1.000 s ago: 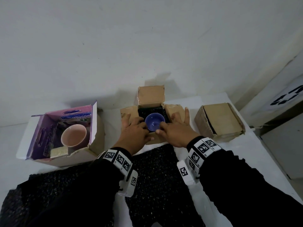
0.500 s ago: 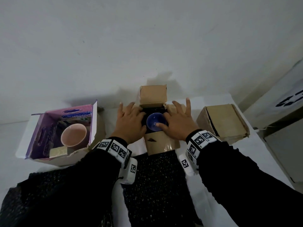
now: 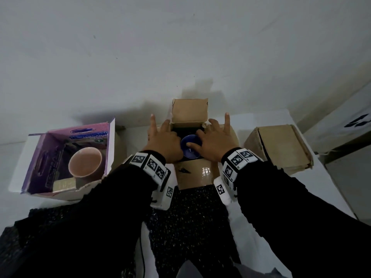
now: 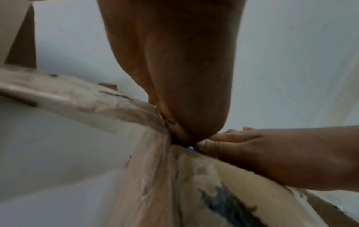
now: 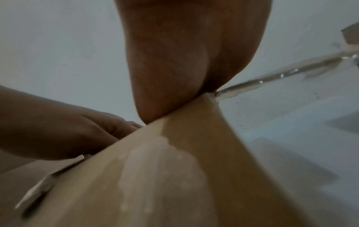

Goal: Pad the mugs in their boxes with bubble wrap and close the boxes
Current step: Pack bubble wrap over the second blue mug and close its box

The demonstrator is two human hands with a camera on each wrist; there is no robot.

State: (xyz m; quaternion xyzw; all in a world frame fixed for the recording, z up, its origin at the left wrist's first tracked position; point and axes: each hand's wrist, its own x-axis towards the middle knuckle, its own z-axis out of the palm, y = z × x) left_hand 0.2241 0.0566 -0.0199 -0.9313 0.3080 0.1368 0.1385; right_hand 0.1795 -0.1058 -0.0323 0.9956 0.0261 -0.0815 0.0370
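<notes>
The left hand [image 3: 163, 142] and the right hand [image 3: 213, 144] are laid flat on either side of the open brown box [image 3: 197, 174], fingers spread and straight, nothing gripped by either. Between the two hands the blue mug [image 3: 190, 150] is seen upright inside that box, its rim touched by the right thumb; dark padding is glimpsed in the box just beyond the mug. The far flap [image 3: 189, 113] is stood up beyond the fingertips, and the near flap is folded down toward the wrists. From the left wrist view the palm [image 4: 184, 76] is shown pressed on a side flap of the box, with the other hand just beside it. Well out to the left of the left hand, a pink mug [image 3: 85, 162] is seated in an open purple box [image 3: 50, 149]. To the right of the right hand, a closed brown box [image 3: 279, 147] is lying apart. Black bubble wrap [image 3: 188, 221] is spread on the white table [image 3: 329, 189] below the wrists.
</notes>
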